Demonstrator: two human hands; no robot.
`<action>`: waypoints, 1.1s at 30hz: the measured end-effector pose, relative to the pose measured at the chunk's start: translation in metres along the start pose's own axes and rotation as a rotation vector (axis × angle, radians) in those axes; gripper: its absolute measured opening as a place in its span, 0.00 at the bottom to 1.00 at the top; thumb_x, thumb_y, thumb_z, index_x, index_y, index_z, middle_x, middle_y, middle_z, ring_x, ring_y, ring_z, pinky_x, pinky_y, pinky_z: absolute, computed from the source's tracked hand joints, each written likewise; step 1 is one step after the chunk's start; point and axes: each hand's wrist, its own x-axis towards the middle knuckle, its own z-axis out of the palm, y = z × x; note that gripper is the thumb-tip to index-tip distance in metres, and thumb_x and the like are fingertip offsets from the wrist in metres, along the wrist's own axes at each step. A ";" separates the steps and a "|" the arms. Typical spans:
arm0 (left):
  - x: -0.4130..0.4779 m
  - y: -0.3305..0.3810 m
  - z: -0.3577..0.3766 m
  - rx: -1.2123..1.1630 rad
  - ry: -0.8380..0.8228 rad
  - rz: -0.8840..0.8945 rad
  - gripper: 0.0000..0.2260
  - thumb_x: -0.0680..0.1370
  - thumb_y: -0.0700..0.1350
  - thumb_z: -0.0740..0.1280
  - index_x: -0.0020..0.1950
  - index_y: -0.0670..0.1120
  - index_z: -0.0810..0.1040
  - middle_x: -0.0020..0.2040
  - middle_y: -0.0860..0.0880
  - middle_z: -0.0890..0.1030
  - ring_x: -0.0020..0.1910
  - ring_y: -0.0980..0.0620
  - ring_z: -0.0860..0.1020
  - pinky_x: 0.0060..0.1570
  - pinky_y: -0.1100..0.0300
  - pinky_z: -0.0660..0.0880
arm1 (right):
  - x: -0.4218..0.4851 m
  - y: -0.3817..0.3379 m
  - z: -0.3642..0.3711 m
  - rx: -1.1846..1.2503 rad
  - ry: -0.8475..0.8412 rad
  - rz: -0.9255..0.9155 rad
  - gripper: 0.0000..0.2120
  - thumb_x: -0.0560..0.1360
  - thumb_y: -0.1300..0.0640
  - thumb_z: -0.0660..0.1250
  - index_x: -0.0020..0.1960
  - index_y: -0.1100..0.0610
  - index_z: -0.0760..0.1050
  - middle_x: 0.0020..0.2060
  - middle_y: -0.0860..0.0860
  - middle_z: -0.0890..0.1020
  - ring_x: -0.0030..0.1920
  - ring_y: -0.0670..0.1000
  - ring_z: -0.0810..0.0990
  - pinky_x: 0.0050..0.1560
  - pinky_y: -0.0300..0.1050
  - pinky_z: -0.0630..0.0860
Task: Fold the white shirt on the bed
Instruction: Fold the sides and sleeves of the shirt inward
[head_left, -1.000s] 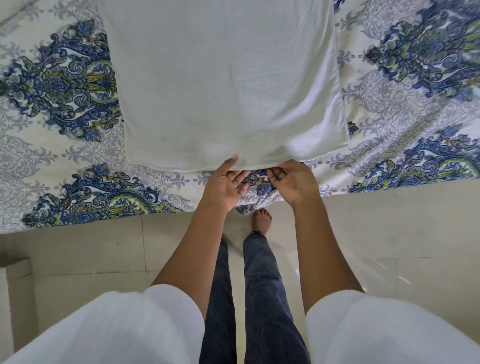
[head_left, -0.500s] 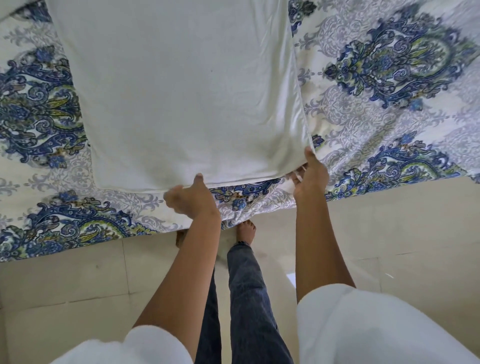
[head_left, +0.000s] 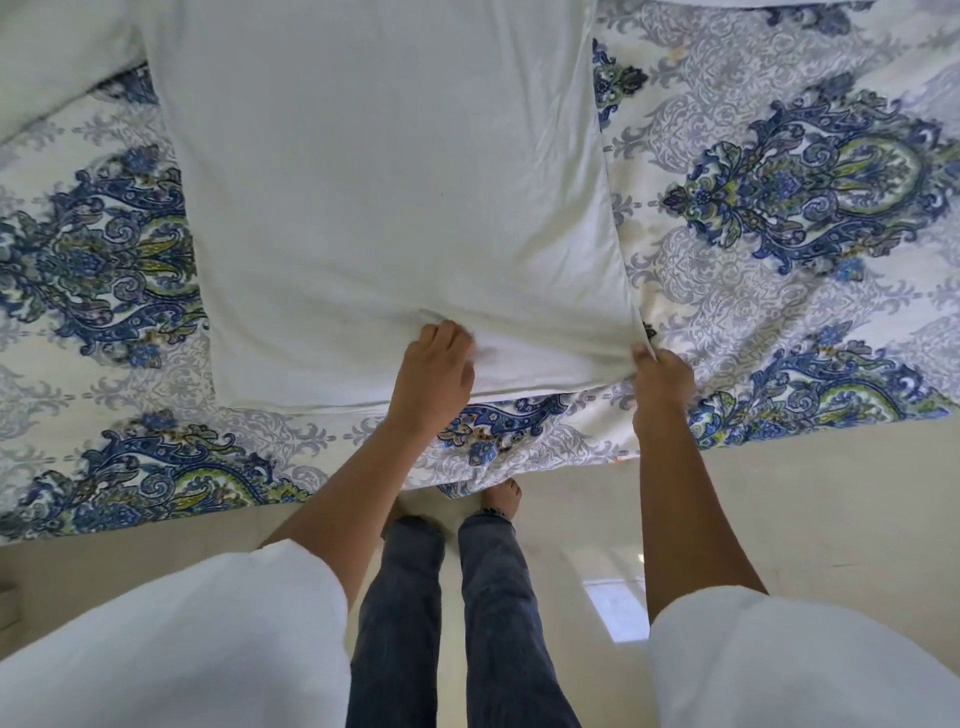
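Observation:
The white shirt (head_left: 395, 197) lies spread flat on the bed, its hem toward me and its top running out of view. My left hand (head_left: 434, 376) rests on the shirt just above the middle of the hem, fingers curled into a small bunch of cloth. My right hand (head_left: 662, 371) pinches the shirt's lower right corner, which is lifted slightly off the bed. A sleeve (head_left: 57, 73) spreads out at the upper left.
The bed is covered by a white sheet with blue and green floral patterns (head_left: 810, 218). Its near edge hangs over a pale tiled floor (head_left: 810, 509). My legs in blue jeans (head_left: 457, 623) and bare feet stand against the bed edge.
My left hand moved up from the hem edge onto the shirt and bunched the cloth. My right hand stayed at the lower right corner. The view shifted, showing more of the bed.

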 end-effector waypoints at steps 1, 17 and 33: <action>-0.009 -0.007 -0.007 -0.032 0.058 -0.043 0.09 0.72 0.35 0.67 0.51 0.38 0.76 0.51 0.39 0.77 0.50 0.39 0.75 0.45 0.49 0.75 | -0.002 -0.002 -0.001 -0.042 -0.003 -0.003 0.13 0.77 0.55 0.62 0.54 0.65 0.76 0.36 0.54 0.75 0.34 0.54 0.75 0.24 0.34 0.67; -0.115 -0.159 -0.074 0.157 0.048 -0.474 0.17 0.68 0.36 0.69 0.56 0.36 0.73 0.56 0.33 0.73 0.52 0.33 0.73 0.47 0.43 0.75 | -0.142 -0.018 0.140 -1.102 -0.579 -1.009 0.19 0.71 0.52 0.69 0.59 0.58 0.72 0.56 0.56 0.75 0.59 0.59 0.72 0.56 0.52 0.70; -0.102 -0.201 -0.096 0.266 0.052 -0.008 0.12 0.72 0.47 0.56 0.47 0.43 0.76 0.49 0.45 0.78 0.47 0.46 0.74 0.43 0.53 0.71 | -0.170 -0.069 0.190 -1.028 -0.531 -0.981 0.12 0.78 0.57 0.56 0.53 0.60 0.76 0.50 0.56 0.79 0.55 0.56 0.75 0.53 0.49 0.73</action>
